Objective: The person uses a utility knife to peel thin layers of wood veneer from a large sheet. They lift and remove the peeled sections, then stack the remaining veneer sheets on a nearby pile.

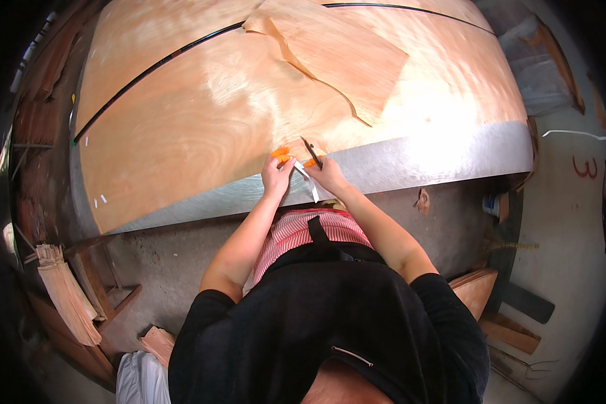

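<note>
- The white strip (307, 182) is found between the two hands, at about 3 o'clock from the left hand (277, 176) and 9 o'clock from the right hand (327, 176).
- Its long axis is laid roughly from 11 to 5 o'clock, with the lower end hung toward the wearer at 5 o'clock, over the metal edge (411, 161) of the desk.
- The left hand seems the nearer: the upper end of the strip is met at its fingertips, where it appears to be pinched.
- By the right hand, the dark tool (311, 152) is grasped, its free end pointed to 11 o'clock; the strip is just beside these fingers, though whether it is touched by them cannot be told.
- Orange covers (280, 154) are seen at the fingertips of both hands; which fingers are covered cannot be made out.
- Both hands are held low over the desk's near side, close together, with the forearms brought in from 7 and 5 o'clock.
- Beyond them, the wood sheet (168, 148) is spread toward 10 o'clock, and a loose veneer piece (350, 60) is laid on it at 1 o'clock.
- Farther off, the sheet is crossed by a black band (175, 55) at 11 o'clock.
</note>
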Available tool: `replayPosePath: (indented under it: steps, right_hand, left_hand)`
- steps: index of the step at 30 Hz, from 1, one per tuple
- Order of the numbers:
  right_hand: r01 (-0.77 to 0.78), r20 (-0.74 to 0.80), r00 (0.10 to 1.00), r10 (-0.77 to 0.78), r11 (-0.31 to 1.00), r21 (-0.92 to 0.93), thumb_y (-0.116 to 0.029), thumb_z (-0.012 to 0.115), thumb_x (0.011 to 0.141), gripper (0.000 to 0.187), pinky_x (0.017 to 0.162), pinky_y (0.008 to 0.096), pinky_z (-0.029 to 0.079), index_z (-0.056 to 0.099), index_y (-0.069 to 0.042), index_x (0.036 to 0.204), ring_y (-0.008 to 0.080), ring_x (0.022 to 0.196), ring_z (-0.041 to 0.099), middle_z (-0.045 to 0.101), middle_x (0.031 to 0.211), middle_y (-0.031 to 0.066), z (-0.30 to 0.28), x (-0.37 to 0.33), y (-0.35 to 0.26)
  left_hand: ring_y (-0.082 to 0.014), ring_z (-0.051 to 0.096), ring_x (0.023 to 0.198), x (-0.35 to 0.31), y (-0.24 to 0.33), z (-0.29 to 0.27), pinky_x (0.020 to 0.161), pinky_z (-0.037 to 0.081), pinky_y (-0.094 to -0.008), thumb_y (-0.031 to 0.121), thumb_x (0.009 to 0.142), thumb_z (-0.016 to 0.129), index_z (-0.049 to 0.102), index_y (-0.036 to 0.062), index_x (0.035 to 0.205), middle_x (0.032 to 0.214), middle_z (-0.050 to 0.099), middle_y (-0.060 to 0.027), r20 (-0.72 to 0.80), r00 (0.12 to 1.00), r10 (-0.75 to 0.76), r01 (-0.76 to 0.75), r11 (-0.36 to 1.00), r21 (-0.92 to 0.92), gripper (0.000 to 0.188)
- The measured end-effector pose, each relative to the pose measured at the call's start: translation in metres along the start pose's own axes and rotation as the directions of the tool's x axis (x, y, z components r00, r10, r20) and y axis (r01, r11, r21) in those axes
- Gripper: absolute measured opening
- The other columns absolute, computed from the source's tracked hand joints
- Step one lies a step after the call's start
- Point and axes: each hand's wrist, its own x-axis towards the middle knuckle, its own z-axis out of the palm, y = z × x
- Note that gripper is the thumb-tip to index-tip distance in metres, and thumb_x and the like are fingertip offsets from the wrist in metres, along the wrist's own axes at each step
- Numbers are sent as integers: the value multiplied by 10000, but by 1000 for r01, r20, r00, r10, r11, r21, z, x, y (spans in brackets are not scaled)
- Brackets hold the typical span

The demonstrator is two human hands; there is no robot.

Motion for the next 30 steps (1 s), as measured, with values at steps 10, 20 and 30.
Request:
replayPosePath:
  steps: [10,20,30]
  right_hand:
    - [-61,155,987,40,990,131,-199,533,789,204,571,261,391,546,3,809,124,598,491,540,621,42,-50,-17,24]
    - [5,7,1000,-6,992,123,-203,521,796,206,553,284,417,548,2,791,142,566,529,553,585,59,-11,23,12]
    - [-78,-15,997,78,997,2,-244,540,757,233,610,343,465,556,-17,809,248,647,603,604,629,103,-3,38,-2]
  left_hand:
    - [-307,495,929,-19,9,-13,818,376,-380,221,726,598,541,1,1009,1018,522,-153,184,886,426,-457,736,499,363]
    - [-313,386,1087,-35,29,-1,925,298,-413,293,666,644,442,-54,1120,1178,414,-173,343,854,390,-507,480,716,606]
    - [-240,422,979,-11,45,-2,794,351,-356,361,654,638,497,-35,1072,1090,466,-110,476,840,259,-542,370,755,592]
